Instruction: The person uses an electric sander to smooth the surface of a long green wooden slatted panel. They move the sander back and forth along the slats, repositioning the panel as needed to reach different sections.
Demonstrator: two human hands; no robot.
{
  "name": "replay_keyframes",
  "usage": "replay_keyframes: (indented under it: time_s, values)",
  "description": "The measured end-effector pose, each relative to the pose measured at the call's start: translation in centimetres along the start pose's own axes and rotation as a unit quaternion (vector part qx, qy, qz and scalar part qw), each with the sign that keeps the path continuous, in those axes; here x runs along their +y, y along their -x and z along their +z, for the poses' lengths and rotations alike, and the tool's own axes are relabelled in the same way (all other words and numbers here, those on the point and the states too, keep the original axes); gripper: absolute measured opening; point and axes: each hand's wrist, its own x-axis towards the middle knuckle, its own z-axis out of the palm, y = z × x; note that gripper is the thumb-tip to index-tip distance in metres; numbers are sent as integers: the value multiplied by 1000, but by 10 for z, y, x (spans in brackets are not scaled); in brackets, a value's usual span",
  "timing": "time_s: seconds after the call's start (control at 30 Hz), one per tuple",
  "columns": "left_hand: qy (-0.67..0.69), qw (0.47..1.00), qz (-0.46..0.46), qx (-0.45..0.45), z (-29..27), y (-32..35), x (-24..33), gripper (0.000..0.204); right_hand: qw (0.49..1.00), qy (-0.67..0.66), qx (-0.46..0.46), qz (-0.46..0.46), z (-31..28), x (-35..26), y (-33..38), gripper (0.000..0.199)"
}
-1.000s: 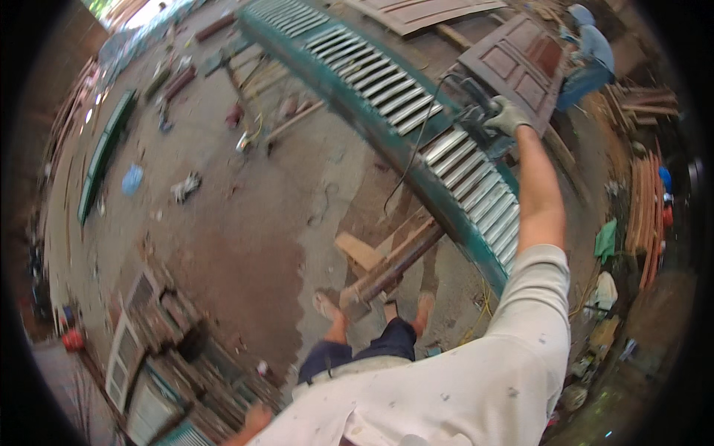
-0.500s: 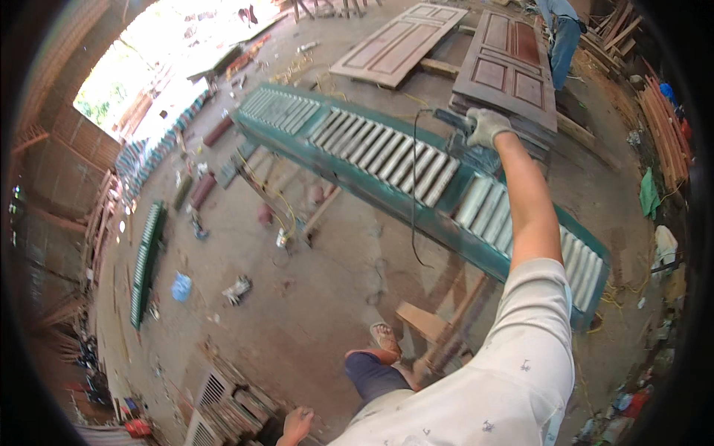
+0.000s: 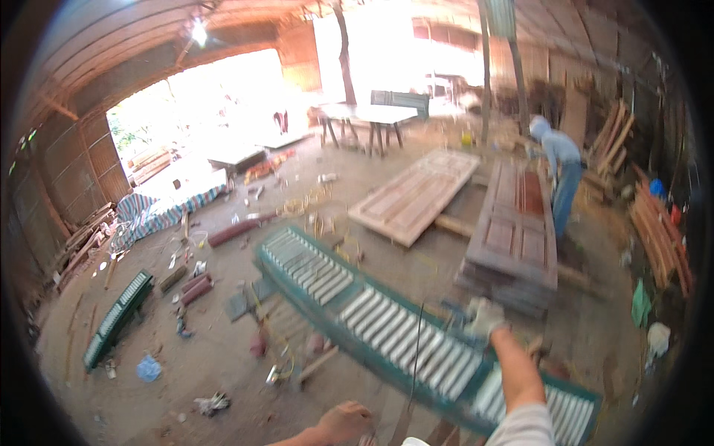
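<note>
Both your hands show: your gloved right hand [image 3: 487, 316] is closed around a blurred power tool [image 3: 460, 311] resting on the long green louvred shutter [image 3: 387, 327]. Your bare left hand [image 3: 343, 421] hangs loosely curled and empty, low beside it.

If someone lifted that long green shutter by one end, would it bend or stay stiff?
Probably fairly stiff: the shutter has a solid-looking green frame around many slats. Its length suggests it would be heavy and awkward for one person, perhaps sagging slightly. The thin slats look like the fragile part. The gloved right hand rests on it.
</note>
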Motion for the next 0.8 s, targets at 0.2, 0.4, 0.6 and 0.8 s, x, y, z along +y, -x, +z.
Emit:
replay_keyframes:
  time_s: [0.2, 0.4, 0.6, 0.8]
  values:
    - [28, 995, 69, 63, -60, -197, -66, 40, 1000, 13, 25, 7, 22, -32, -56, 64]
    - [-201, 977, 76, 7, -128, -349, -160, 89, 1000, -21, 15, 8, 42, -80, -120, 60]
    - [-250, 933, 119, -229, -123, -445, -274, 83, 993, -103, -6, 48, 40, -100, -154, 70]
    - [-117, 925, 27, -361, -138, -465, -334, 56, 992, -114, 24, 45, 140, -77, -180, 38]
